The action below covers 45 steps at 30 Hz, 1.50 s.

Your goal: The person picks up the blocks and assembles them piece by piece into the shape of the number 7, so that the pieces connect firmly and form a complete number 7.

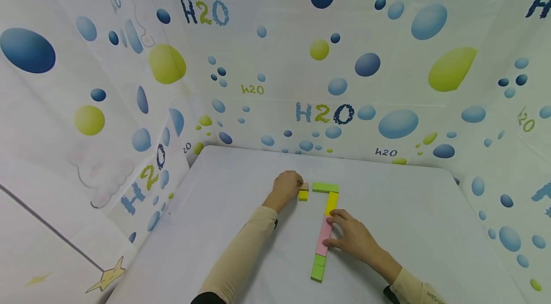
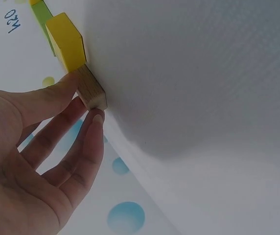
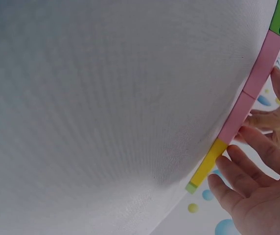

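My left hand (image 1: 286, 188) pinches a small wooden block (image 2: 92, 87) between thumb and fingertips. That block touches a small yellow block (image 1: 303, 196) on its near side. A little to the right, a green block (image 1: 325, 188) lies crosswise at the far end of a column. Down this column run a yellow block (image 1: 331, 202), two pink blocks (image 3: 238, 117) and a green end piece (image 1: 318, 268). Along the column's right side rests my right hand (image 1: 357, 239), its thumb by a pink block and its loosely bent fingertips near the yellow-pink joint.
The blocks lie on a white-covered table (image 1: 387, 208). Behind it and on both sides hangs a white sheet (image 1: 284, 55) printed with blue and green dots and "H2O". A narrow gap separates the left pair of blocks from the crosswise green block.
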### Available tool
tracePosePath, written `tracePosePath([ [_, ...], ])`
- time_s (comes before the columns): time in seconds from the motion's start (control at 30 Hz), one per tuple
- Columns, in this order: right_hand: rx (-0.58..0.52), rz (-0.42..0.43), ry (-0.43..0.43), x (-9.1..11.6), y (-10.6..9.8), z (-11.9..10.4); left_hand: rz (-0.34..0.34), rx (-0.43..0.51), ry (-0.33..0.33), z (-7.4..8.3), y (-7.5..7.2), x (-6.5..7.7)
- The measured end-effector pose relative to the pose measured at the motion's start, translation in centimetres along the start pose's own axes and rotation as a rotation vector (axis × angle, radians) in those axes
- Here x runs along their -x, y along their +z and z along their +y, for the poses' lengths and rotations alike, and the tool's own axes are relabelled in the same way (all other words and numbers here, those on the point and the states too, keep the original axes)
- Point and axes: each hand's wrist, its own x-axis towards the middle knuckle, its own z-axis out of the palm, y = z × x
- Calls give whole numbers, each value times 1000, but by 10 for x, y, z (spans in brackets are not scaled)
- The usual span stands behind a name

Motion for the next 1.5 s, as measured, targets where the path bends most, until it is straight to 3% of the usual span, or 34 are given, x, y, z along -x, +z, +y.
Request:
tracePosePath([
  [0.73, 1, -6, -6, 1, -1, 0, 22, -15, 50, 6, 2, -1],
  [1.5, 13, -7, -25, 2, -1, 0, 5, -3, 25, 10, 1, -2],
])
